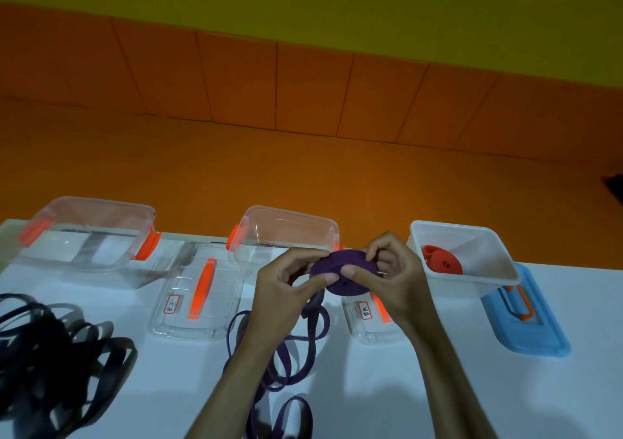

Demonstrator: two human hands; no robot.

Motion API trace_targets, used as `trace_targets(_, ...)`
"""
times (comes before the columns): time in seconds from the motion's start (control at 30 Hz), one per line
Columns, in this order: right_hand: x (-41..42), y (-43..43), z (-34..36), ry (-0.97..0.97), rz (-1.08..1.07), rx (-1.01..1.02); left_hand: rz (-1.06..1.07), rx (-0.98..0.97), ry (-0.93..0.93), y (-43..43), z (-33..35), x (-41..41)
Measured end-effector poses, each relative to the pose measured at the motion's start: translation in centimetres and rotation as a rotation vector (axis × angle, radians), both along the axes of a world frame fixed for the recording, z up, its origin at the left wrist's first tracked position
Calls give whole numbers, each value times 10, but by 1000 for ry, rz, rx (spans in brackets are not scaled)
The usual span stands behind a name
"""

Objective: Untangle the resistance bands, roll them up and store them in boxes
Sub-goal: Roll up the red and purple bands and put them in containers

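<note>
A person's two hands met above a white table (404, 388), just in front of the far row of boxes. Between them was a purple roll (340, 263), a flat coil of resistance band held on edge. The left hand (286, 280) pinched its left side, thumb on the near face and fingers curled behind. The right hand (391, 276) gripped the right side the same way, probably so the coil could not spring open while more band was wound on.

The unrolled purple tail (286, 364) hung from the coil and lay in loose loops on the near table between the forearms, so the rolling looked only partly done.

Just behind the hands stood an open clear middle box (290, 226) with orange latches, seemingly the coil's destination. To the far right, a white box (451, 227) already held a red roll (441, 259), and it stood partly on a blue lid (529, 330). At the far left stood another clear left box (91, 232); what it held was unclear. A clear lid (195, 300) with an orange handle lay between the clear boxes, off so the boxes stayed open.

At the near left lay the tangled black bands (50, 354), untouched.
</note>
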State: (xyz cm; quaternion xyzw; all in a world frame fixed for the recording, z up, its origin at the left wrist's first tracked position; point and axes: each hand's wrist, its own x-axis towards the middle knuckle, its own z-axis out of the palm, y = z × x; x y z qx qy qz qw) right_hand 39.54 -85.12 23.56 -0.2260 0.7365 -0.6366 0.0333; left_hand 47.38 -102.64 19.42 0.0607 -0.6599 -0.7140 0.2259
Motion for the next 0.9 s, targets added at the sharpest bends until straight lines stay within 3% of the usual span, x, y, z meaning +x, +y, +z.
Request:
trace_targets(0.2, 3, -1, 2, 32, -15, -85, -151, -24, -45, -7, 10, -4)
trace_targets(0.47, 6, 9, -8, 55, 30, 31, -175, -4, -151, -5, -2, 6)
trace_targets(0.73, 16, 17, 2, 169, -17, 20, -213, -280, -208, -16, 2, 7)
trace_targets(0.9, 26, 18, 3, 220, -43, 53, -179, -442, -152, -12, 1, 11)
